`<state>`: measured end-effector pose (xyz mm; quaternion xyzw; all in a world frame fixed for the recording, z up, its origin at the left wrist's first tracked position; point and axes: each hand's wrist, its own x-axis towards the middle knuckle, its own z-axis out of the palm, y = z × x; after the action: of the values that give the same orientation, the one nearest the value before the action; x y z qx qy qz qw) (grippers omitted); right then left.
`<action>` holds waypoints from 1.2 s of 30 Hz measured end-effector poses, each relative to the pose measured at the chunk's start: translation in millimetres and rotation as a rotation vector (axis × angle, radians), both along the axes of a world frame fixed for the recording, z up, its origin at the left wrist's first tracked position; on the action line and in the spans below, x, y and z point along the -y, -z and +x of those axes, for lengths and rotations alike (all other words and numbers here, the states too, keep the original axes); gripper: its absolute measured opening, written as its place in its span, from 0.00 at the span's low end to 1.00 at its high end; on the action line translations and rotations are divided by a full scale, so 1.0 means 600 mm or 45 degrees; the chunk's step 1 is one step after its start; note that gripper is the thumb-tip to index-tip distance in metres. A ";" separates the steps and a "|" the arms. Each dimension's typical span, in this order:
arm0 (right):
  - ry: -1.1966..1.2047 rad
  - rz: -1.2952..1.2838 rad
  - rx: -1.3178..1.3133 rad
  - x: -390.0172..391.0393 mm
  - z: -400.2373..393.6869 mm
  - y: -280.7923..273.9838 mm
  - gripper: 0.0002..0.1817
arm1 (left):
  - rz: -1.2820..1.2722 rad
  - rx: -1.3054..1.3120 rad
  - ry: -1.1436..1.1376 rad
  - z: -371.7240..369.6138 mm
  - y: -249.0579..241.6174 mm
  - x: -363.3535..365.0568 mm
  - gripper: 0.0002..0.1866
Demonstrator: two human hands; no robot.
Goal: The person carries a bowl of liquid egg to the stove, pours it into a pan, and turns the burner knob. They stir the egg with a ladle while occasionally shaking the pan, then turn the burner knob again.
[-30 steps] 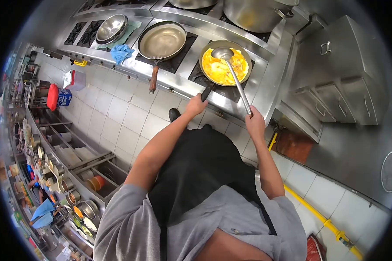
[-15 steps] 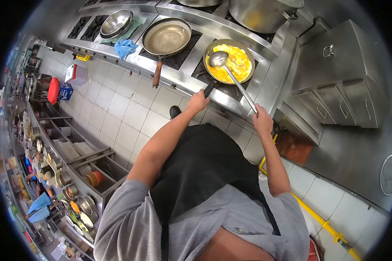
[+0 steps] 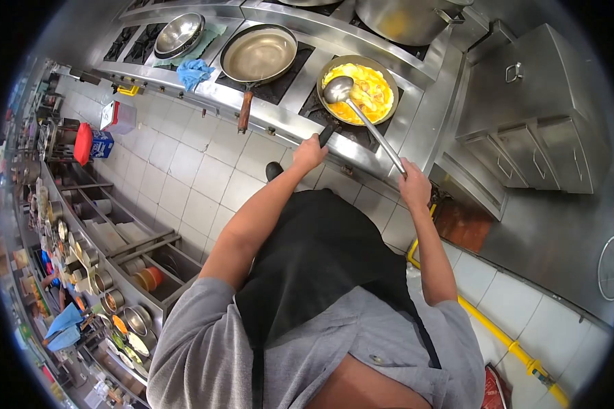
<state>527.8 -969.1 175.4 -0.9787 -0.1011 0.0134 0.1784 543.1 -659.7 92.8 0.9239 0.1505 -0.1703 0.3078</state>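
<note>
Yellow egg spreads over the inside of a frying pan on the right front burner. My left hand is closed around that pan's black handle. In my right hand is the end of a long metal ladle. The ladle's bowl lies on the egg at the left part of the pan, with its rounded back facing up. Some egg is hidden beneath the bowl.
Left of the egg pan, a second frying pan rests on a burner, its wooden handle jutting over the stove's front edge. Beyond are a blue cloth and metal bowls. A large pot stands behind; steel cabinets are at right.
The ladle's bowl has shifted slightly left and up in the view, and the pan has moved a little the same way. Both hands keep their hold.
</note>
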 end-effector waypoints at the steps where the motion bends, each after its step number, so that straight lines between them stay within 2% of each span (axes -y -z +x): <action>1: -0.021 -0.005 0.014 0.012 -0.002 0.000 0.22 | 0.014 0.007 0.005 0.000 -0.001 0.000 0.22; 5: -0.017 0.005 -0.004 0.030 -0.007 -0.003 0.23 | 0.015 -0.002 -0.001 0.001 0.000 0.000 0.21; 13: 0.096 0.159 -0.016 -0.051 0.012 -0.003 0.22 | 0.026 -0.010 0.006 0.002 -0.007 0.002 0.23; 20: 0.173 0.097 -0.140 -0.055 0.014 0.012 0.22 | 0.028 -0.020 0.001 0.001 -0.013 0.004 0.24; 22: 0.233 0.402 -0.082 -0.051 0.014 0.040 0.19 | 0.021 -0.017 -0.004 0.000 -0.014 0.003 0.23; 25: 0.353 0.531 -0.110 -0.067 0.029 0.048 0.18 | 0.025 -0.032 0.001 0.000 -0.016 0.003 0.24; 29: 0.364 0.567 -0.204 -0.091 0.052 0.071 0.18 | 0.030 -0.043 0.006 0.001 -0.009 0.002 0.24; 31: 0.313 0.497 -0.269 -0.099 0.046 0.075 0.26 | 0.024 0.054 -0.009 0.000 -0.001 0.002 0.23; 32: 0.316 0.499 -0.270 -0.097 0.039 0.077 0.26 | 0.026 0.053 -0.006 0.000 0.004 0.001 0.23; 34: 0.246 0.367 -0.127 -0.092 0.015 0.082 0.19 | 0.068 0.132 0.030 -0.003 0.015 -0.002 0.23; 36: 0.299 0.381 -0.234 -0.082 -0.001 0.046 0.21 | 0.020 0.087 0.011 0.002 0.029 -0.005 0.24</action>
<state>527.1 -920.0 148.0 -0.9410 0.0295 0.0667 0.3305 544.4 -656.5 75.2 0.9322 0.1373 -0.1388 0.3049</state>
